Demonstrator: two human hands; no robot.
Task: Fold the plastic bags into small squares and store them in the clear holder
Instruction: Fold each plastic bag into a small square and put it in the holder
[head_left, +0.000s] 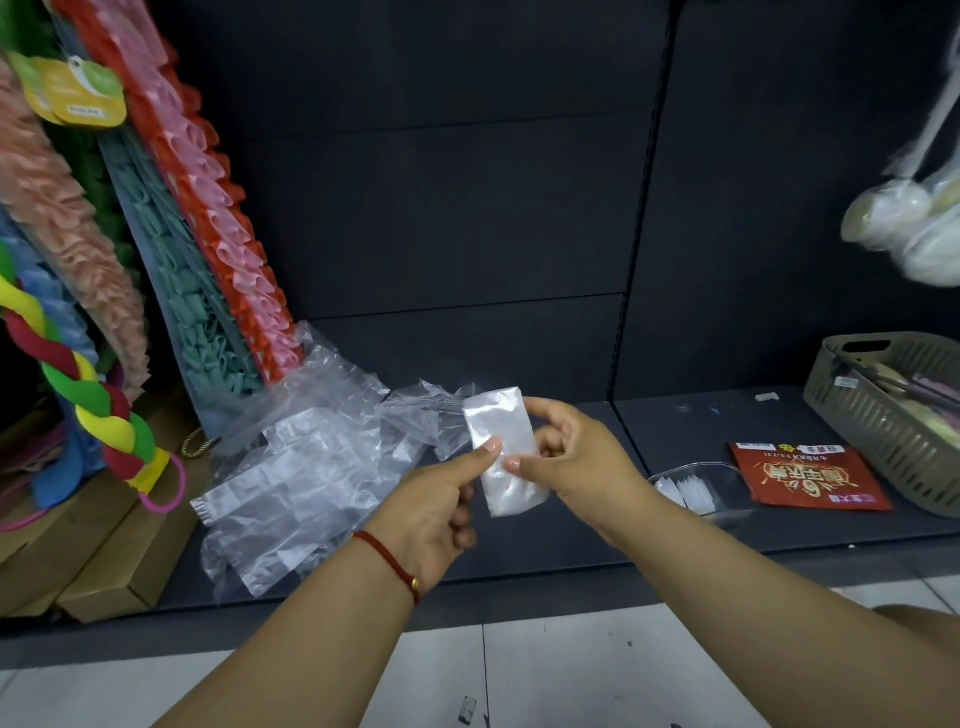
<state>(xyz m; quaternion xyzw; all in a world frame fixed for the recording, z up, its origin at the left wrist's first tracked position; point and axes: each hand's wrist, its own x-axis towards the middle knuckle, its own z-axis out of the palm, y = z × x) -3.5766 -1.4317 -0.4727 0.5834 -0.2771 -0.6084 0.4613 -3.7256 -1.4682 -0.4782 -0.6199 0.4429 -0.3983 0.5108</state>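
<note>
A folded, oblong strip of translucent white plastic bag (501, 447) is being held above the dark grey shelf (597, 519), tilted slightly with its upper end leaning to the left. It is being pinched near its middle by both hands: the left hand (441, 512) is gripping it with the thumb pressed on its front face, and the right hand (576, 457) is pinching it from the other side with thumb and curled fingers. A thin red cord bracelet with a gold bead (395, 564) is being worn on the left wrist. To the left of the folded strip, a loose pile of crumpled clear plastic bags (291, 467) is lying on the shelf. To the right of the strip, a small clear plastic holder (696, 486) is resting on the shelf, with several white folded pieces being kept inside it. Just right of the holder, a red printed packet (808, 478) is lying flat, and beyond it a grey-beige slatted plastic basket (893, 415) is standing. Far left of the strip, colourful ruffled and braided goods (83, 322) are hanging.
</note>
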